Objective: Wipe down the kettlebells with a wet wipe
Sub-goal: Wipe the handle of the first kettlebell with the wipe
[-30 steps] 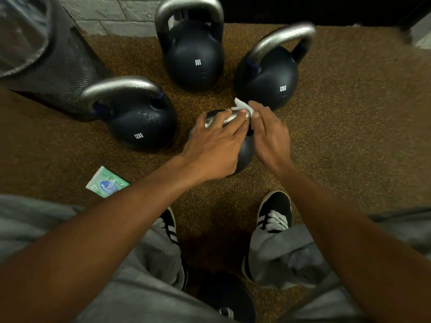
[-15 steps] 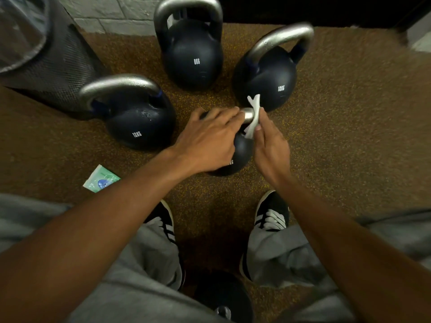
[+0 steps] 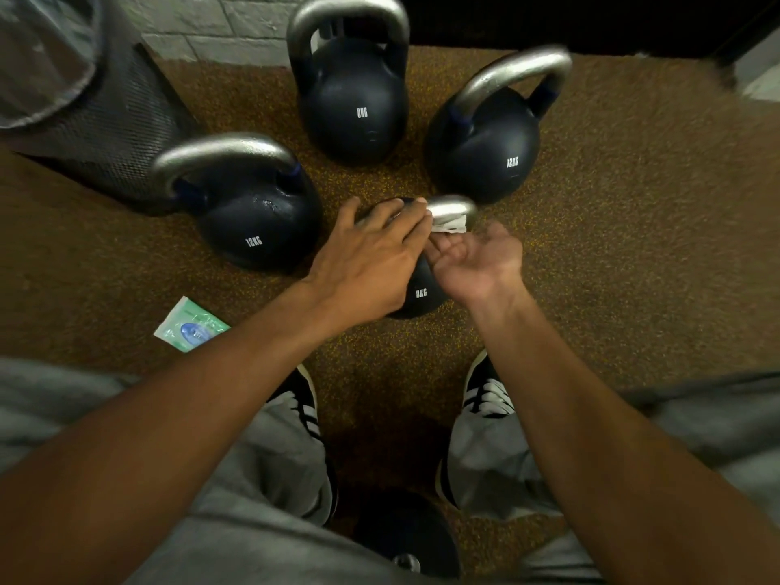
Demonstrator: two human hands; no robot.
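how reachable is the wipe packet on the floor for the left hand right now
Probably yes. The wipe packet lies in the open on the floor beside the left forearm, nothing on it. The left hand rests on the handle of the small kettlebell, so it would have to leave it first.

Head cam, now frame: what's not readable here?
All head view.
near kettlebell: left hand covers most of it.
wipe: bunched at the handle, right hand hides part.
packet: print too small; forearm covers a corner.
bin: cut by top-left edge.
bottom kettlebell: dark, trousers overlap it.
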